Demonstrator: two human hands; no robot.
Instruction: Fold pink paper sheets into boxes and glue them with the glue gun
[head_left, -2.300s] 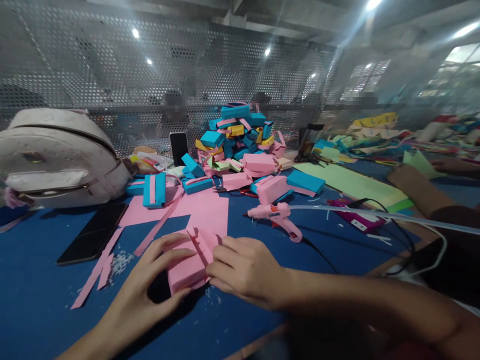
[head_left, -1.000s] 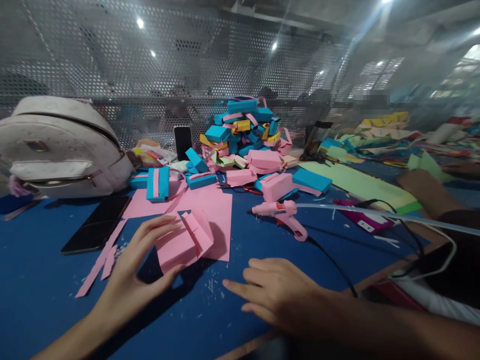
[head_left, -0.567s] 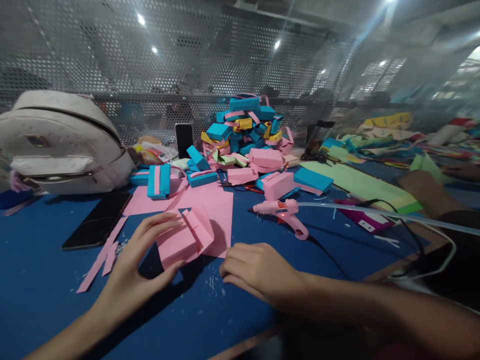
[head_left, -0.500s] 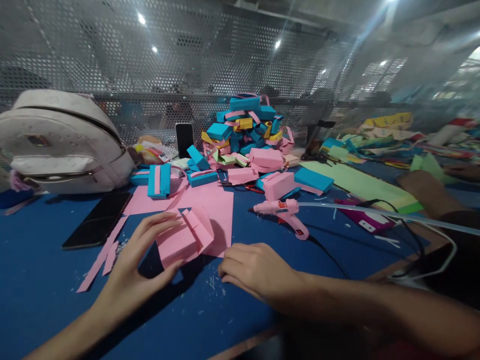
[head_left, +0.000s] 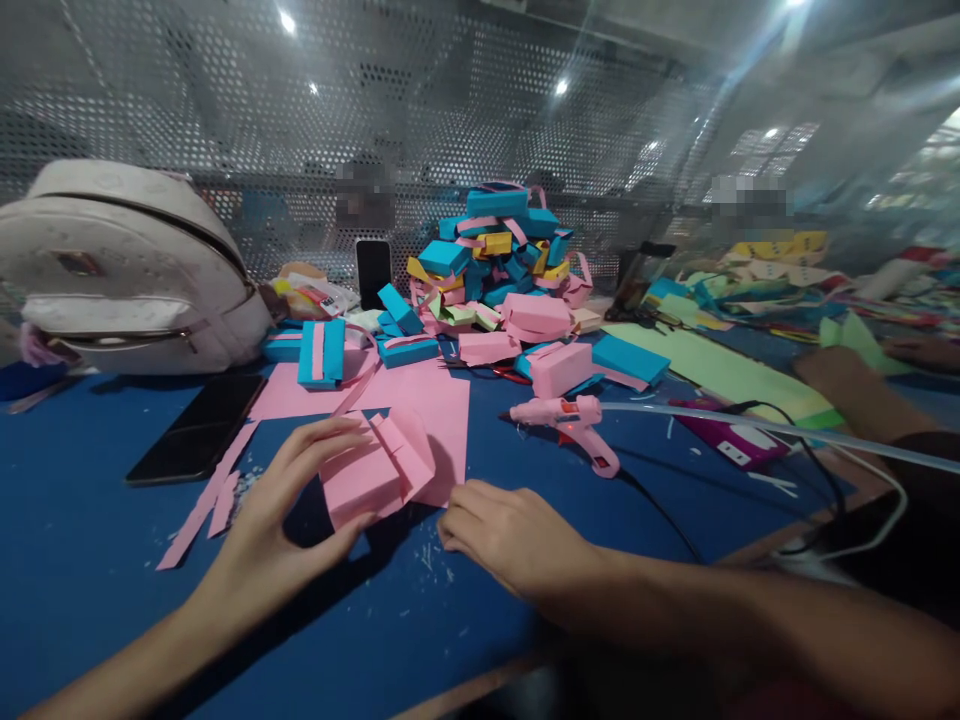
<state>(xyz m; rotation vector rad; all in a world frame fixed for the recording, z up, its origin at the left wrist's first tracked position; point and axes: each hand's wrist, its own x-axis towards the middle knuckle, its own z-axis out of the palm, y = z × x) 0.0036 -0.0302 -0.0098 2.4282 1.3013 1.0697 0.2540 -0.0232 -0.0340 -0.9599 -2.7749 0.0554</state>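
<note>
A small pink paper box (head_left: 364, 485) with raised, folded flaps at its right end sits partly over a pink paper sheet (head_left: 446, 420). My left hand (head_left: 300, 500) is closed round its left side, fingers on top and thumb along the near edge. To the right of the box, my right hand (head_left: 510, 535) rests on the table with its fingers curled in, apart from the box. Whatever it may hold is hidden. Beyond that hand lies a pink glue gun (head_left: 570, 425) on its side, with a long clear glue stick (head_left: 712, 420) coming out of its back.
Blue, pink and yellow paper boxes form a pile (head_left: 499, 255) at the back. A black phone (head_left: 199, 430), pink strips (head_left: 206, 500) and a pale backpack (head_left: 127, 270) are on the left. A purple power strip (head_left: 731, 440) and green sheets (head_left: 705, 365) lie right.
The view has shifted slightly. Both hands and the pink box keep nearly the same places, and the left hand still holds the box.
</note>
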